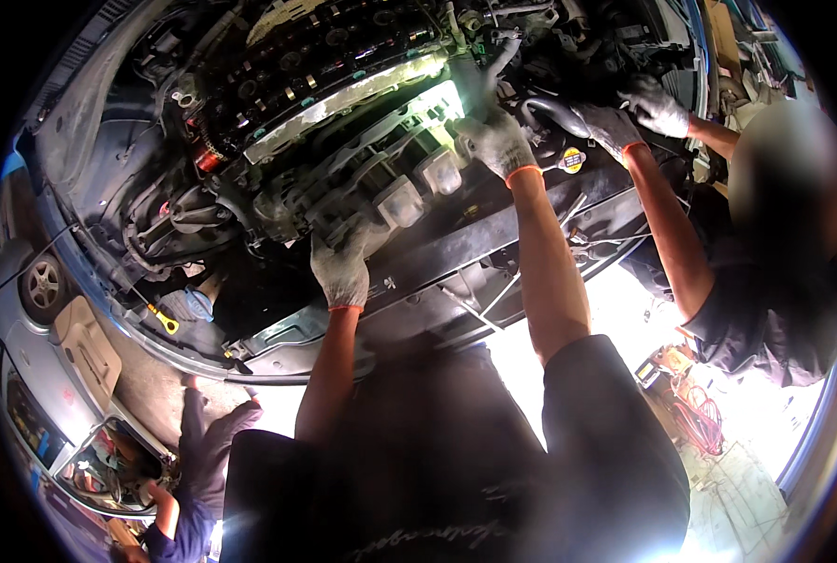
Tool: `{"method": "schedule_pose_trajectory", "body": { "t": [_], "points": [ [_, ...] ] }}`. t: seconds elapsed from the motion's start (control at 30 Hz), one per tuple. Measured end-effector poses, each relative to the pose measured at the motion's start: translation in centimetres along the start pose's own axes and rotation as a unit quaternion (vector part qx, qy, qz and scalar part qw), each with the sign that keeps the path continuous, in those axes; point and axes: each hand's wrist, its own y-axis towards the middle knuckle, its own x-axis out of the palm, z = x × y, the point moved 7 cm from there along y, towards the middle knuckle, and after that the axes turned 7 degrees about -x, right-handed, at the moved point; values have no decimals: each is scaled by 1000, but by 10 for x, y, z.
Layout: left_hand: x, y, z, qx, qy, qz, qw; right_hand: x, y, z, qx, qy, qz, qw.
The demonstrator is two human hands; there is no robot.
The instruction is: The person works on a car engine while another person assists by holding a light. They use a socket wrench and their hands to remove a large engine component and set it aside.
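Both my hands wear grey-white work gloves with orange cuffs. A dark intake manifold (395, 192) with several chunky runners lies tilted along the front of the open engine (334, 56). My left hand (341, 267) is closed round its lower left end, with the fingertips hidden beneath it. At the manifold's upper right end, my right hand (503, 145) grips it, fingers curled over the brightly lit edge. A co-worker's gloved hand (611, 129) is beside a dark hose (554, 113), just right of mine. Their other gloved hand (658, 108) reaches farther right into the bay.
A yellow-labelled cap (571, 160) sits on the front panel (475, 253) between the arms. The yellow dipstick handle (165, 320) and a blue cap (196, 305) are at the left. Another person (207, 460) works by a silver car (47, 375). Red cables (695, 418) lie lower right.
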Motion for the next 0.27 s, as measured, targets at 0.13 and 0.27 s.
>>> {"method": "schedule_pose_trajectory", "body": {
  "t": [0.13,0.27],
  "points": [
    [-6,1,-2,-9,20,9,1000,1,2,-7,46,-23,-9,999],
    [-5,3,-10,-21,6,2,1000,-9,-17,-36,200,172,116,958]
  ]
}}
